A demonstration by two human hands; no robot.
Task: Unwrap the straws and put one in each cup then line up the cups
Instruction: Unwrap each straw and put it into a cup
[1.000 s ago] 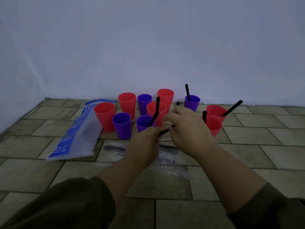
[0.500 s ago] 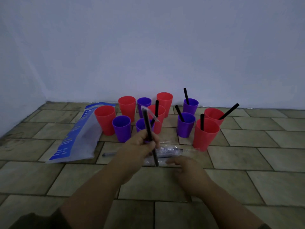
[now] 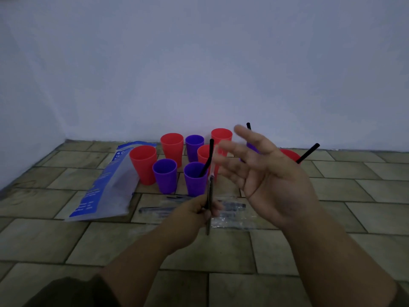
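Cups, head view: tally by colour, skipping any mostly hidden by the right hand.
Red cups: 4
Purple cups: 3
Total: 7
Others are mostly hidden behind the right hand.

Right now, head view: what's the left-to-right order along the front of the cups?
Blue bag → front red cup → strawless purple cup → purple cup with a straw → right hand → far-right red cup with a slanted straw. Left hand and its wrapped straw overlap the middle, so omitted.
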